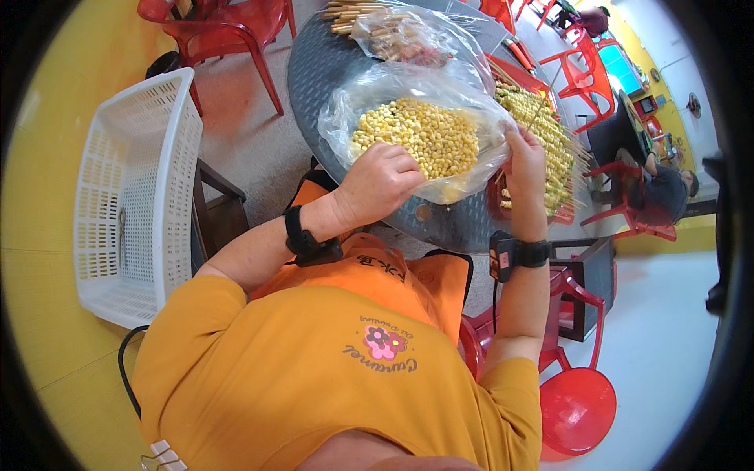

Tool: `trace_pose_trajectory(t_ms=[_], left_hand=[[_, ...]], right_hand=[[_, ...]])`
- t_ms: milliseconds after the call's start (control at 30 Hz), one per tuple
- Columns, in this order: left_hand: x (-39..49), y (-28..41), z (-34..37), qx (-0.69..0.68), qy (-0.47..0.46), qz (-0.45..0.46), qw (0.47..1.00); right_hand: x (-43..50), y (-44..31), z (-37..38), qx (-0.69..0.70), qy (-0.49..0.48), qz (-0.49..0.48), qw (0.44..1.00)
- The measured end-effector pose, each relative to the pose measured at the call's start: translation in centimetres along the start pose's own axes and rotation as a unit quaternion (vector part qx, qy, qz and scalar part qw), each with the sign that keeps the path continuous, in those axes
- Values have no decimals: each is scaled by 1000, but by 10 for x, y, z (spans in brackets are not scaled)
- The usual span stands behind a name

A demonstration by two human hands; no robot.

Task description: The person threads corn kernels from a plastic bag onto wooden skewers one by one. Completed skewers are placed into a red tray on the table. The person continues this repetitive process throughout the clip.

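A clear plastic bag (341, 126) lies spread on the round table, full of loose yellow corn kernels (433, 132). My left hand (386, 176) is over the near side of the kernels, fingers curled down; its fingertips are hidden, so whether it holds a kernel is unclear. At the bag's right edge, my right hand (525, 162) grips a thin bamboo skewer (545, 97) that slants up and away. Just beyond that hand, many loaded skewers (533, 132) with yellow and green pieces lie side by side on a red tray (566, 213).
Another clear bag (400, 35) and a bundle of pale sticks (347, 15) occupy the far side of the dark table (312, 70). A white plastic basket (138, 194) stands at left. Red chairs (577, 412) surround the table, and a seated person (660, 194) is at right.
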State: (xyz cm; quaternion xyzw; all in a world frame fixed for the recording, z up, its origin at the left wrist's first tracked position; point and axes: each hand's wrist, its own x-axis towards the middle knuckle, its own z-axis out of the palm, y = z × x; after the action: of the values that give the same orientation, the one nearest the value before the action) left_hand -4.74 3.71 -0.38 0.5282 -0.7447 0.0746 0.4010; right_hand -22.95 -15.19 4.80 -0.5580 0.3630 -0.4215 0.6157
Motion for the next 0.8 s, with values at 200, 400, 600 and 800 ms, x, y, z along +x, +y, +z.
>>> trace_pose_trajectory(t_ms=[200,400,600,800], left_hand=[[14,-4,-8,-51,75,-26,996],[13,-2,-3,-70,74,-47,994],[13,10,6,-104,45,-51,992],[34,0,-2,-269,133,-137,944]], right_hand=[[25,-60,56,39,-86,-32,995],[44,-57,60,28,-138,-58,988],[29,-27,17,7,-39,41,998],[52,-60,35,22,-167,-108,980]])
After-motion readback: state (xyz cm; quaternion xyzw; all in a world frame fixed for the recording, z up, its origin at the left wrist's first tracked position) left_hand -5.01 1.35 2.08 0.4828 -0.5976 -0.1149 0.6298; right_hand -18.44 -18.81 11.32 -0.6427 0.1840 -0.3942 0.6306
